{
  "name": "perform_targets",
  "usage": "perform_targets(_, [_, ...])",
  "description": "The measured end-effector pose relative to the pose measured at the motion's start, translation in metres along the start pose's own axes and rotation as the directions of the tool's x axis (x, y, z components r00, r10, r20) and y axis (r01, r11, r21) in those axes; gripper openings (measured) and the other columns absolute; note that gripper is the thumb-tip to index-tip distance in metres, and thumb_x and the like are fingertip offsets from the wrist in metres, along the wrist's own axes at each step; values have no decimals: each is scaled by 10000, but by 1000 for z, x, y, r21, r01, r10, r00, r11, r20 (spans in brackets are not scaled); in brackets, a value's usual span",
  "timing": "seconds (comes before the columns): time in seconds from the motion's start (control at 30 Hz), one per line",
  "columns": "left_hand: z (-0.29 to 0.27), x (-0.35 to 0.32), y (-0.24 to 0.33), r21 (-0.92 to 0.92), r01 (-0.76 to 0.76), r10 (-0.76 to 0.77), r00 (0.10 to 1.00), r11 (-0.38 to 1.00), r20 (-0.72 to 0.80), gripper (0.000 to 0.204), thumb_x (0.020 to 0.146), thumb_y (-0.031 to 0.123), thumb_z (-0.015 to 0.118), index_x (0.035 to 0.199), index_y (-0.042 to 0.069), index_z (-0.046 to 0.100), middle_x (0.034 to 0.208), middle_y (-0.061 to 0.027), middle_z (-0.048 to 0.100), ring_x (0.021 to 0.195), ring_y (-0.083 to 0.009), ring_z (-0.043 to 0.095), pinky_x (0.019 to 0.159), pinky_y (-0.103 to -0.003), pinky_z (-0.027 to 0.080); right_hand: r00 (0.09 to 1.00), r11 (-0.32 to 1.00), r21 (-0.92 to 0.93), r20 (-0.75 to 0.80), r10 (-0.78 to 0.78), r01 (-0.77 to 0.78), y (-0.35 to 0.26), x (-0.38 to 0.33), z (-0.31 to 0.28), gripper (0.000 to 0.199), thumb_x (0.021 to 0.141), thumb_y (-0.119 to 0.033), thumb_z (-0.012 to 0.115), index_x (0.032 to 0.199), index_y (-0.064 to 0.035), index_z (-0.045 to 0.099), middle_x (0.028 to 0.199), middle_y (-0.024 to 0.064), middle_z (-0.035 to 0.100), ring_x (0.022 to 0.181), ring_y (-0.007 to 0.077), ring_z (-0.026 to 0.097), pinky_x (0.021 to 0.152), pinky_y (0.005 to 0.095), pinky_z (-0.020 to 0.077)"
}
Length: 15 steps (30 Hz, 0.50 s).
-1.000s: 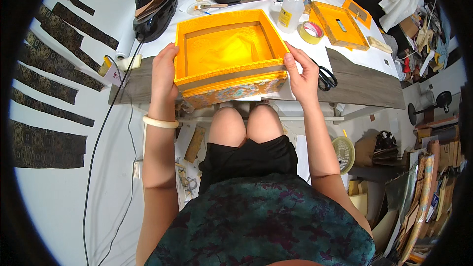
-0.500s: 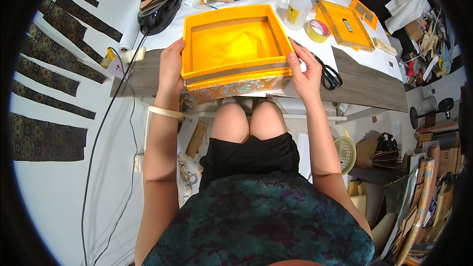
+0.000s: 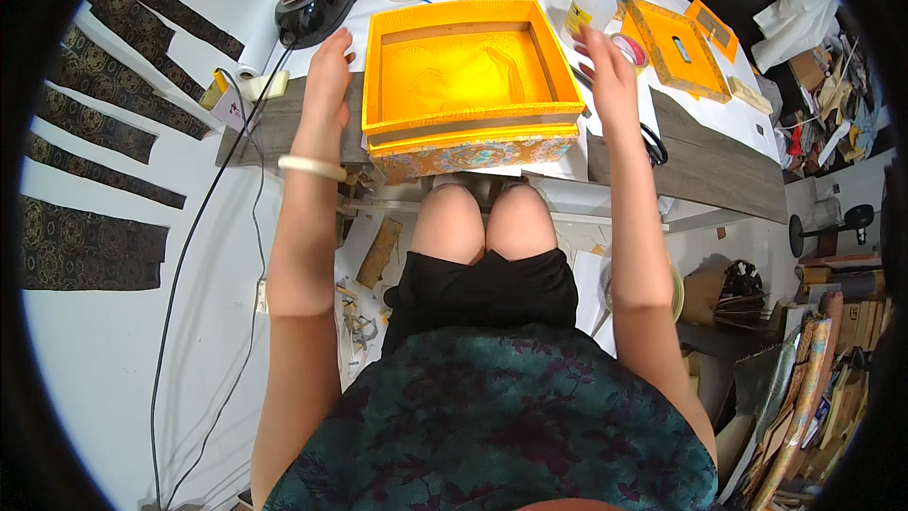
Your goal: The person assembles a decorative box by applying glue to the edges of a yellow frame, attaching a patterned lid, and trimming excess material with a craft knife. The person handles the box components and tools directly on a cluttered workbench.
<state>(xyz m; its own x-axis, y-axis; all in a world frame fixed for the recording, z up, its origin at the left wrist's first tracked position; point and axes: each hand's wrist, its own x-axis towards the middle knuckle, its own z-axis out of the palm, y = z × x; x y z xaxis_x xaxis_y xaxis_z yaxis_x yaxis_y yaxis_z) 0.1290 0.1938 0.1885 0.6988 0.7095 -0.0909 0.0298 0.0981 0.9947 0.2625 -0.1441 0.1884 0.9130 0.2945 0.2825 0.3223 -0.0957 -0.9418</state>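
A grey-topped desk (image 3: 709, 156), partly spread with white paper, is carrying everything in front of the person. At its near edge, in front of the knees, a large yellow box (image 3: 478, 153) is sitting upright, its open top facing up and its patterned front wall facing the person. Its long axis is running from left to right, with the right end angled slightly away. A black iron (image 3: 322, 5) is standing beyond the box's left side, and a shallow orange tray (image 3: 662, 47) is lying to the right with its long axis slanting toward the near right.

The left hand (image 3: 328, 80) is standing just beside the box's left wall, unclenched, its fingers extended and slightly curved. The right hand (image 3: 610, 85) is staying spread near the right wall, palm turned inward, apart from the box, its fingers partly covering a clear bottle (image 3: 594, 5). Black scissors (image 3: 653, 144) are lying beside the right wrist, and a pale bangle (image 3: 313, 167) is circling the left one.
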Motion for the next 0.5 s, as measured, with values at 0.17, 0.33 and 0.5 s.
perform_targets(0.17, [34,-11,13,-65,101,-83,969,993,232,468,1092,240,444,1479,-19,489,1381,-156,623,1211,-242,616,1035,-353,474,971,968,-139,83,223,-210,-10,34,32,492,1064,-343,555,1452,-43,584,1381,125,656,1281,235,597,1086,334,433])
perform_targets(0.33, [30,6,-5,-5,-54,54,974,999,218,457,1110,219,431,1492,-24,491,1426,-154,611,1300,-248,585,1075,-345,452,987,983,-149,100,125,-109,17,48,31,422,1041,-240,585,1420,-58,622,1350,139,682,1250,211,618,1078,302,430])
perform_targets(0.5, [28,4,-9,-30,-44,49,976,999,210,455,1114,220,424,1505,-3,488,1433,-147,608,1299,-253,587,1072,-345,452,987,968,-225,89,134,-111,11,43,34,417,1044,-247,578,1419,-73,626,1341,127,691,1256,193,621,1079,302,430])
